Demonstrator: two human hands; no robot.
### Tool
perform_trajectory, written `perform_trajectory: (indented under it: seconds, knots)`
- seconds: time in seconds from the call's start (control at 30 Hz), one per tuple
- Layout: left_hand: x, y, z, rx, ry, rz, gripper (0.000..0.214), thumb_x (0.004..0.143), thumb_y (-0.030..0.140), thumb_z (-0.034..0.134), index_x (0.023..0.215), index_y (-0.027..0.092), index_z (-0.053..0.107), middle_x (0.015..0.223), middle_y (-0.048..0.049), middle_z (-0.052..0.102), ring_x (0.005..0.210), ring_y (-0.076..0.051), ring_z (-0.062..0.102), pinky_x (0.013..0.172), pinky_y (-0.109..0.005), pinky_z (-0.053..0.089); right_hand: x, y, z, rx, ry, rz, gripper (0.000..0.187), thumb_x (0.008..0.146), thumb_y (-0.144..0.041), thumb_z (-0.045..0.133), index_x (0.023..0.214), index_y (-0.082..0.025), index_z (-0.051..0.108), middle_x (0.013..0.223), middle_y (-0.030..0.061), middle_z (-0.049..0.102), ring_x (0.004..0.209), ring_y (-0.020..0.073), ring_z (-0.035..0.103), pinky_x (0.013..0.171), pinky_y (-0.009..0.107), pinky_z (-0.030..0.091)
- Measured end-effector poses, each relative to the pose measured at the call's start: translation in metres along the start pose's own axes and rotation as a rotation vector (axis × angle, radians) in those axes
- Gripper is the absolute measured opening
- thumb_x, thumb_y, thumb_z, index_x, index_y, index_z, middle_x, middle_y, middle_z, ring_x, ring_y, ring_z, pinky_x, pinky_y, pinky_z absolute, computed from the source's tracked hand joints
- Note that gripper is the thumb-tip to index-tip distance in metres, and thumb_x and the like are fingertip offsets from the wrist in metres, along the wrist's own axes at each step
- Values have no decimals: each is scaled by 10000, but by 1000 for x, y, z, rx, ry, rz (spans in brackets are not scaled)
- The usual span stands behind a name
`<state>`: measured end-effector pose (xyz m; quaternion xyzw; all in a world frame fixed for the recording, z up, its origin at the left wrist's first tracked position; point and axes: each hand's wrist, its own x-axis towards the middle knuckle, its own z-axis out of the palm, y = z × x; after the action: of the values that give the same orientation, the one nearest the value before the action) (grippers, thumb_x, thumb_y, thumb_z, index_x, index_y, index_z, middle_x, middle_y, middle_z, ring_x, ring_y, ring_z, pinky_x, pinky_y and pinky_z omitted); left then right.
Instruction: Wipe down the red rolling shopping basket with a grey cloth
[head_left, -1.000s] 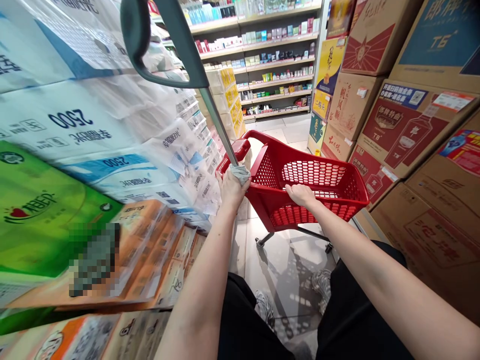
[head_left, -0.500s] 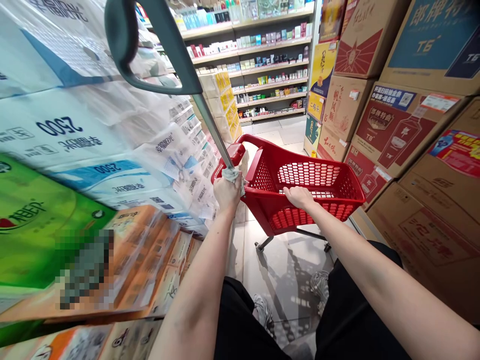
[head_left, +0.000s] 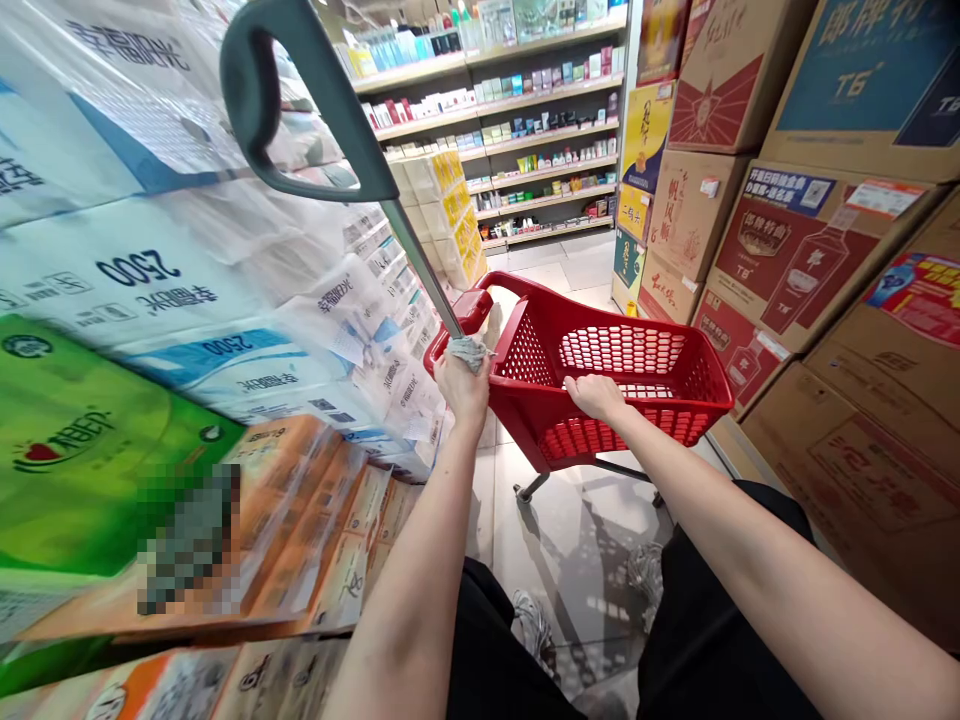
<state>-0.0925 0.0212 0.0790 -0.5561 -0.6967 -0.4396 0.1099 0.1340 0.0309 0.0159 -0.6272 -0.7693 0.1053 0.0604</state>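
Observation:
A red plastic shopping cart (head_left: 600, 335) with perforated basket walls stands before me on the tiled floor. From its left end a metal pole (head_left: 424, 265) rises at a slant to a dark grey loop handle (head_left: 255, 110). My left hand (head_left: 463, 388) is closed on a crumpled pale grey cloth (head_left: 470, 351) at the pole's lower end, by the cart's red rim. Some of the fingers are hidden behind the cloth. My right hand (head_left: 596, 396) grips the near rim of the basket, its fingers curled over the edge. Only the basket's mesh shows inside.
Stacked white tissue packs (head_left: 165, 270) and a green pack (head_left: 97, 430) crowd the left, above orange packs (head_left: 300, 520). Cardboard cartons (head_left: 817, 270) line the right side. Shelves of small goods (head_left: 540, 130) stand at the back. My shoes are below the cart.
The left-hand packs and the loop handle sit slightly farther right in view. My left hand and the cloth have shifted a little right and down. My right hand keeps its hold on the rim.

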Motion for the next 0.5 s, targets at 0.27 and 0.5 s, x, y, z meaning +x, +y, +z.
perform_trajectory:
  seconds: [0.27,0.5]
  knots:
    - [-1,4,-9,10,-49,20,397,807,511,470,851,155,640,856,-141,678,910,-297,613,803,-385,421,-5,5,-3,-39,-2,-19,660,963,-429,80,963,-142,675,981,156,673,951,265,625,823,390,430]
    - [20,19,-18,-264,23,0,354,804,512,526,884,173,592,854,-68,668,806,-212,626,698,-303,435,-6,1,-7,-58,1,-87,570,975,-356,134,990,-146,663,966,140,682,954,251,628,831,374,427]
